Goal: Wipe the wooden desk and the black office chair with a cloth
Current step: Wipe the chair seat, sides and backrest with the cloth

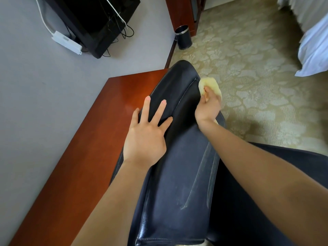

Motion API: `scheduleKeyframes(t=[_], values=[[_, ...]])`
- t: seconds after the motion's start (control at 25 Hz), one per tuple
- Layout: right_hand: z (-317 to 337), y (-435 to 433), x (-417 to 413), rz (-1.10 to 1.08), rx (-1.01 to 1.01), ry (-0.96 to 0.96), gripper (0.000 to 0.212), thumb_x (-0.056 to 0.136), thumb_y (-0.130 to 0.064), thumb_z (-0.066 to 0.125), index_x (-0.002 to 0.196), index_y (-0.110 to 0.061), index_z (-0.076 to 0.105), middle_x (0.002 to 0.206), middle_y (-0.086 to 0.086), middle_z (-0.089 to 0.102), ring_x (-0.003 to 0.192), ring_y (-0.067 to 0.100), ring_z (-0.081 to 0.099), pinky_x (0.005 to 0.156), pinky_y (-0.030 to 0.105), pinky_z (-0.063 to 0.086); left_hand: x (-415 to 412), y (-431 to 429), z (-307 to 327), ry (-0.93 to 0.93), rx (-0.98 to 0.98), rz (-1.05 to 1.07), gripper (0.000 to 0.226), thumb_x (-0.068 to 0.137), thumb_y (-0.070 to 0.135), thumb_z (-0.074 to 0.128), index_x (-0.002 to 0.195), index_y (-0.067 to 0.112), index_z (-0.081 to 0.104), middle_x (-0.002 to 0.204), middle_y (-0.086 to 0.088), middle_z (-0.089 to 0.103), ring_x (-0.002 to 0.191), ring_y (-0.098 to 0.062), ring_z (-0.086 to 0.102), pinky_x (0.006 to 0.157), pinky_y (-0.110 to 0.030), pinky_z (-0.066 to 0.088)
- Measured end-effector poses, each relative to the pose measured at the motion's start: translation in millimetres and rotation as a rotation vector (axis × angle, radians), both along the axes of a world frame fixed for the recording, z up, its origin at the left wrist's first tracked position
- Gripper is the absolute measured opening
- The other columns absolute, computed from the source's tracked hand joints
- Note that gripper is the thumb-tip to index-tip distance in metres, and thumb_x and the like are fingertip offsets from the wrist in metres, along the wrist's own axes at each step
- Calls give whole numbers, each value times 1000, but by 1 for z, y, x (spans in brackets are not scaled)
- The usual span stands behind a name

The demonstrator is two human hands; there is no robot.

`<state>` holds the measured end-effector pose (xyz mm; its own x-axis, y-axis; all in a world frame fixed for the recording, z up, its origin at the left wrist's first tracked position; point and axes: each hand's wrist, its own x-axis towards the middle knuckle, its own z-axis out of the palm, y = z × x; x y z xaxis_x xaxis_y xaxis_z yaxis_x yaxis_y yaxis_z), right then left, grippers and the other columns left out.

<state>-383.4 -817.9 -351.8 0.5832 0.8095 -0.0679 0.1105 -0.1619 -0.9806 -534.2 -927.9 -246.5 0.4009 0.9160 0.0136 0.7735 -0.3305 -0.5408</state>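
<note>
— Fingers of your left hand: straight, spread, flat on top of the chair back, holding nothing. Your right hand: fingers curled round the cloth, bunched up in the fist.
— Where's the cloth against the chair?
— At the chair back's right edge, by the seam; touching it, as far as I can tell. Chair sits just beside the desk, which runs along your left.
— Step in hand?
— Wiping the chair back, I'd judge. Do it well like this: brace with that flat left palm so the chair can't swivel or roll. Draw the cloth along the edge in one long pass toward you. Follow the stitched seams; pale streaks show lower down on the right side, so go there next. Open the cloth out a bit, so more of it meets the leather. Press lightly, the padding will likely give.
— Counts?
— Quick: two hands, one cloth, one chair, one desk. Off-task: one bin on the carpet, one wooden cabinet behind it, one black TV against the wall, one white power strip beside it, one bed at far right. Cables by the TV: several, tangled, can't count.
— Desk wiped already?
— Can't tell; you've got a glossy top there, nothing more to go on.
</note>
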Motion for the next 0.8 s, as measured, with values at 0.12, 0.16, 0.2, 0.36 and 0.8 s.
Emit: scheduleKeyframes(t=[0.12, 0.16, 0.2, 0.36, 0.8], values=[[3, -33, -26, 15, 130, -32, 35, 94, -8, 49, 127, -18, 57, 115, 8, 51, 110, 23, 44, 91, 17, 26, 1, 1, 2, 27, -6, -21, 52, 97, 35, 27, 149, 34, 21, 159, -4, -8, 142, -40, -19, 118, -48, -5], [2, -47, -34, 25, 168, -64, 34, 93, -7, 50, 125, -18, 58, 109, 6, 51, 103, 21, 43, 88, 16, 26, 2, 1, 2, 27, -9, -22, 54, 97, 35, 27, 150, 32, 17, 159, -5, -10, 142, -40, -20, 117, -47, -8], [2, -61, -42, 39, 203, -103, 34, 93, -7, 50, 123, -19, 59, 102, 3, 48, 96, 18, 40, 85, 16, 26, 3, 0, 2, 24, -7, -20, 57, 97, 34, 26, 151, 29, 10, 159, -5, -11, 141, -40, -21, 117, -46, -9], [-7, -116, -64, 179, 336, -95, 39, 90, -6, 53, 118, -31, 61, 91, -15, 37, 88, 7, 37, 84, 13, 31, 3, -3, 3, -31, 11, -4, 65, 96, 26, 22, 151, 15, -11, 159, -5, -13, 142, -36, -21, 116, -44, -9], [-26, -79, -28, 443, 580, -385, 22, 94, -24, 50, 109, -17, 65, 101, 9, 52, 89, 17, 46, 81, 14, 35, 3, -2, 1, -90, 15, -19, 66, 94, 23, 20, 148, 11, -16, 159, -4, -15, 141, -36, -24, 117, -42, -9]])
